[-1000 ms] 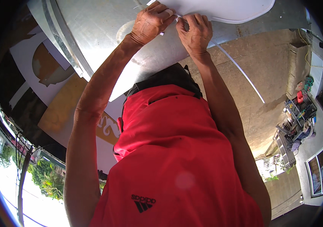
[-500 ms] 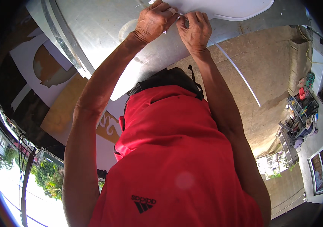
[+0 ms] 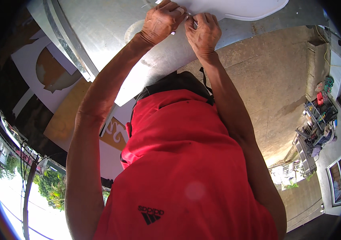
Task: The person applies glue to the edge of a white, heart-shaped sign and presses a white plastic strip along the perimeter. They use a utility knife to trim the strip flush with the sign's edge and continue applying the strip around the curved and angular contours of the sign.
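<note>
At the top of the head view my hands work close together over a metal tabletop (image 3: 158, 60). My left hand (image 3: 161, 22) is closed, its fingers pinching near a white panel (image 3: 234, 8) with a raised white strip along its curved edge. A pale band wraps one of its fingers. My right hand (image 3: 203, 35) is also closed, thumb and forefinger pinched beside the left fingertips. A small bit of thin white strip (image 3: 187, 15) shows between the fingertips; the rest of it is hidden. Below my left hand peeks a little white piece (image 3: 173, 33).
To the left lie cut-out boards (image 3: 22, 60) in white and brown. A metal rail (image 3: 68, 40) runs along the table's left part. A cluttered rack (image 3: 318, 116) stands on the right by a wall. Concrete floor (image 3: 266, 80) spreads beyond the table edge.
The long white strip that trailed from my right hand over the floor is out of sight. My right hand has shifted slightly left; my left hand has hardly moved.
</note>
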Available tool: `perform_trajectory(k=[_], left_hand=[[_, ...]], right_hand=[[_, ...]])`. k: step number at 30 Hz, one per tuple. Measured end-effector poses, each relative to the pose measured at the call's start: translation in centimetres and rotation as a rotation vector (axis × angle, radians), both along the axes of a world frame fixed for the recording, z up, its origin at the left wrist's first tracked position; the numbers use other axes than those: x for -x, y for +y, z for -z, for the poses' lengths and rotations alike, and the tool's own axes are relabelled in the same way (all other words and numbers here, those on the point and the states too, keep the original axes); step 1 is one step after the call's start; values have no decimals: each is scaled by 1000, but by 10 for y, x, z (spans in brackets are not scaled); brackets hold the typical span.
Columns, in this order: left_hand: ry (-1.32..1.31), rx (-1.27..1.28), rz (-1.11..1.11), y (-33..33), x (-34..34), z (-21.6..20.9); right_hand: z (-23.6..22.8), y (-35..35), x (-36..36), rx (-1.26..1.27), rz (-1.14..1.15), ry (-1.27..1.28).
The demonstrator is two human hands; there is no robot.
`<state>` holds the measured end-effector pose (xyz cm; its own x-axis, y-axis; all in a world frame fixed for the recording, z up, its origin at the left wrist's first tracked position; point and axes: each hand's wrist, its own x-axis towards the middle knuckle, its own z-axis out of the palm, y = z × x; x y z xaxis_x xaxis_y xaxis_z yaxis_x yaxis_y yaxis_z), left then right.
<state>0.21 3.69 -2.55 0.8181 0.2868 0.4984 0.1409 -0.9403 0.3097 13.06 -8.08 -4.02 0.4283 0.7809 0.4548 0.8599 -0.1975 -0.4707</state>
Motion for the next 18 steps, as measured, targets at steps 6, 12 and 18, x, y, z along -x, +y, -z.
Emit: perform_trajectory(k=[6,12,18], left_hand=[[-36,96,-50,-3,6,2],[-61,86,-35,0,8,11],[-55,91,-11,4,5,7]], right_hand=[[-14,-9,-9,26,-138,123],[-23,-16,-15,136,-186,218],[-13,-15,-16,61,-157,176]])
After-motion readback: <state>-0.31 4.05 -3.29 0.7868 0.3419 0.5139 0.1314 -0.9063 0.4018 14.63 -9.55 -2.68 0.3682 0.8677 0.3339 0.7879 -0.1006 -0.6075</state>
